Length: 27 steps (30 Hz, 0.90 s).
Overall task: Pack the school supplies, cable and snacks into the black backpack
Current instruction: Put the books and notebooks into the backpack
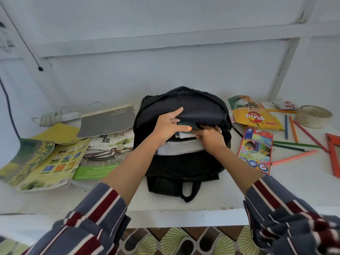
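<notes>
The black backpack lies open in the middle of the white table, with white books showing in its mouth. My left hand holds up the bag's upper flap, which passes between forefinger and thumb. My right hand reaches into the opening, fingers curled on a dark green notebook that is mostly inside. A white coiled cable lies at the far left. Right of the bag lie a yellow snack pouch, a small snack packet, a coloured pencil box and several loose pencils.
Left of the bag lie a grey book, a book with a green band and yellow-green booklets. A tape roll and an orange frame sit at the far right. The wall stands close behind.
</notes>
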Motion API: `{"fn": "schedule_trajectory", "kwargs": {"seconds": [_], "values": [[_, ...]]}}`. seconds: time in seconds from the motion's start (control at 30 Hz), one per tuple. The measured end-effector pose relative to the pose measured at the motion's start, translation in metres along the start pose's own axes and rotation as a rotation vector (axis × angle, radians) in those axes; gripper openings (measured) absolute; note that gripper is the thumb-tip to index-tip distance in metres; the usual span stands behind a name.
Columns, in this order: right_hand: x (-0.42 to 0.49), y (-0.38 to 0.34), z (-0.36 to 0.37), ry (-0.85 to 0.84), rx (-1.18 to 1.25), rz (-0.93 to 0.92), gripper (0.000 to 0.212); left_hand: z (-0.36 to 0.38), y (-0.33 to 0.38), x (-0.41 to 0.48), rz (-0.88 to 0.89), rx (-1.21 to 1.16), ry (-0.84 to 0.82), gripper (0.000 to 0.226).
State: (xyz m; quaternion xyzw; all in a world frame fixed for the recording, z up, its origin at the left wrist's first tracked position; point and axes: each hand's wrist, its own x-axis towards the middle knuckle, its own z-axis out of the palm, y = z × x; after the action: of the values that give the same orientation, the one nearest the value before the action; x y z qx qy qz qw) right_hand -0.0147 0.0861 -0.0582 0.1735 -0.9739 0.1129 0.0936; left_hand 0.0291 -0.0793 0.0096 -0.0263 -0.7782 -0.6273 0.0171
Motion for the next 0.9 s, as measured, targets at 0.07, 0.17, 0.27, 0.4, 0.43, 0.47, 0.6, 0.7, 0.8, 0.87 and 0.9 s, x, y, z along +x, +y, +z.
{"fn": "schedule_trajectory", "kwargs": {"seconds": [0.07, 0.17, 0.27, 0.4, 0.43, 0.47, 0.6, 0.7, 0.8, 0.87, 0.9], "values": [[0.004, -0.001, -0.001, -0.004, 0.018, 0.005, 0.039, -0.001, 0.0, 0.0, 0.001, 0.002, -0.002, 0.079], [0.007, -0.001, -0.003, -0.011, 0.034, 0.008, 0.039, 0.0, 0.001, -0.001, 0.004, 0.006, -0.002, 0.079], [0.007, 0.0, -0.002, -0.008, 0.021, 0.001, 0.039, 0.0, 0.001, 0.0, 0.005, 0.011, 0.0, 0.079], [0.004, 0.0, 0.002, 0.023, 0.027, -0.017, 0.04, -0.001, 0.001, 0.001, 0.011, 0.016, 0.001, 0.078], [0.002, 0.0, 0.003, 0.036, 0.023, -0.024, 0.041, -0.001, 0.001, 0.002, 0.011, 0.016, 0.003, 0.078], [0.001, -0.001, 0.004, 0.044, 0.023, -0.03, 0.042, -0.001, 0.001, 0.002, 0.009, 0.014, 0.005, 0.078], [-0.004, -0.004, 0.005, 0.028, 0.068, -0.056, 0.042, -0.002, 0.0, 0.004, 0.01, 0.009, 0.006, 0.078], [-0.002, 0.0, 0.007, 0.034, 0.152, -0.073, 0.04, -0.002, 0.0, 0.004, 0.01, 0.009, 0.0, 0.078], [-0.001, 0.001, 0.007, 0.038, 0.187, -0.071, 0.039, -0.003, 0.001, 0.005, 0.009, 0.009, -0.003, 0.078], [0.0, 0.0, 0.006, 0.04, 0.188, -0.072, 0.038, -0.002, 0.001, 0.004, 0.01, 0.008, -0.001, 0.078], [0.0, 0.0, 0.005, 0.038, 0.185, -0.072, 0.039, -0.002, 0.001, 0.004, 0.01, 0.009, -0.002, 0.078]]}}
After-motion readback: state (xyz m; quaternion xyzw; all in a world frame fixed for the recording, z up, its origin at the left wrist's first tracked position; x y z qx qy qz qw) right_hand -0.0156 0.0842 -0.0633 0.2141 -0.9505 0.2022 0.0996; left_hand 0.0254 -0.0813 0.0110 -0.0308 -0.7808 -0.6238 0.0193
